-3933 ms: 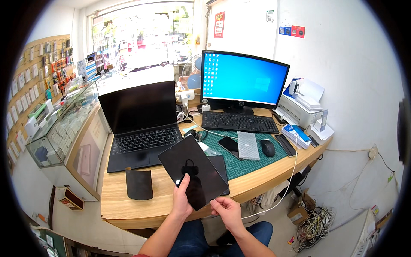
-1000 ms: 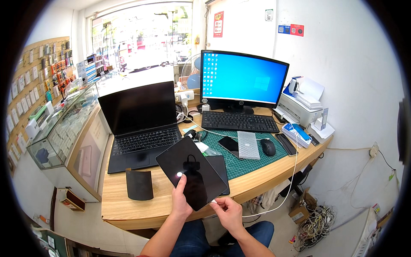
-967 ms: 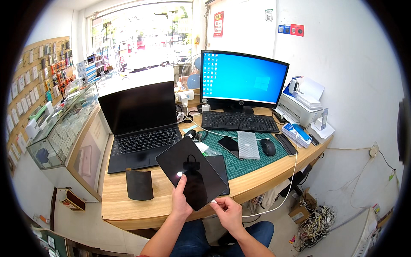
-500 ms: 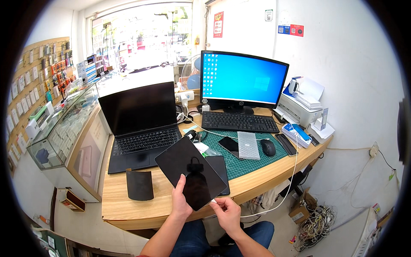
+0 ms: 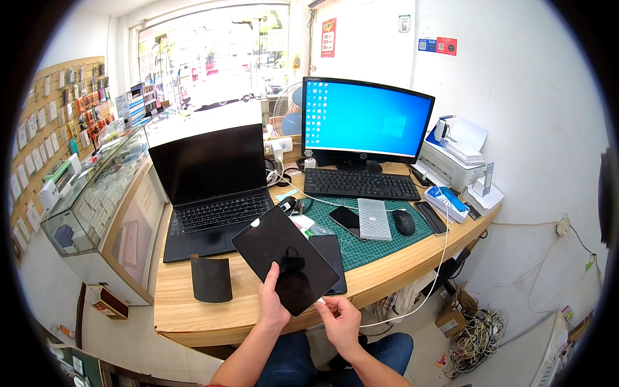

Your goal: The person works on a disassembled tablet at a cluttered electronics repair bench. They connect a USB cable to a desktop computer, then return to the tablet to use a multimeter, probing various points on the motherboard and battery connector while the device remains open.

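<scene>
A black tablet with a dark, reflective screen is held tilted over the front edge of the desk. My left hand grips its lower left side, thumb on the screen. At the tablet's lower right corner, my right hand pinches the white plug of a charging cable; whether the plug sits in the port cannot be made out. The white cable runs from that hand to the right and up over the desk. Partly hidden behind the tablet lies another dark flat device. A curved black sheet stands to the left.
An open laptop is at the left, a monitor and keyboard behind. On the green cutting mat are a phone, bubble wrap and a mouse. Tangled cables lie on the floor at right.
The tablet has shifted very slightly to the left, and a bright reflection now shows at its upper left corner. Both hands keep their hold.
</scene>
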`<state>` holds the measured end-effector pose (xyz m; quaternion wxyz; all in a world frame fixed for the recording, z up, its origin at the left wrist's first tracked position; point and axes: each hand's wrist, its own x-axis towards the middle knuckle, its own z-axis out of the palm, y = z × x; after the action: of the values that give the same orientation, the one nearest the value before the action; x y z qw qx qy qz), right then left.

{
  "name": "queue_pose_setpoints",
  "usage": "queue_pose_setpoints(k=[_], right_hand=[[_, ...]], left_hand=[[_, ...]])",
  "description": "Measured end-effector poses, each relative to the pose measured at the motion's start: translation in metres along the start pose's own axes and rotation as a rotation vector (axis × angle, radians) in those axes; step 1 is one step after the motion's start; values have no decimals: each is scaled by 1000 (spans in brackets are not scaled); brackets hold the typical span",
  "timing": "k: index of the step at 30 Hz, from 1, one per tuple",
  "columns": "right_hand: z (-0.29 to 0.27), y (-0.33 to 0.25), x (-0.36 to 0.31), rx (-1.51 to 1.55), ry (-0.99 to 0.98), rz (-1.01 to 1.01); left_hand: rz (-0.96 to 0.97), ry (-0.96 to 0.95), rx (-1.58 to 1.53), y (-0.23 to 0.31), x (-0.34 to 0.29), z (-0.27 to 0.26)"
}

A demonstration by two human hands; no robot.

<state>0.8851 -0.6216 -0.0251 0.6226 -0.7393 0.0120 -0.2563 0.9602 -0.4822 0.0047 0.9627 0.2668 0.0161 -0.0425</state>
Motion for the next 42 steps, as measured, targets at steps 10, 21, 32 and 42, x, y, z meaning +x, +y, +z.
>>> queue_pose_setpoints(k=[10, 21, 32, 42], right_hand=[[-8, -11, 6, -92, -62, -9], [-12, -17, 8, -125, -91, -40], [-6, -16, 2, -81, -26, -9], [-9, -15, 3, -89, -43, 2]], left_hand=[[10, 2, 13, 1, -1, 1], [-4, -7, 8, 1, -2, 1], [13, -3, 7, 1, -1, 5], [13, -8, 27, -1, 0, 0]])
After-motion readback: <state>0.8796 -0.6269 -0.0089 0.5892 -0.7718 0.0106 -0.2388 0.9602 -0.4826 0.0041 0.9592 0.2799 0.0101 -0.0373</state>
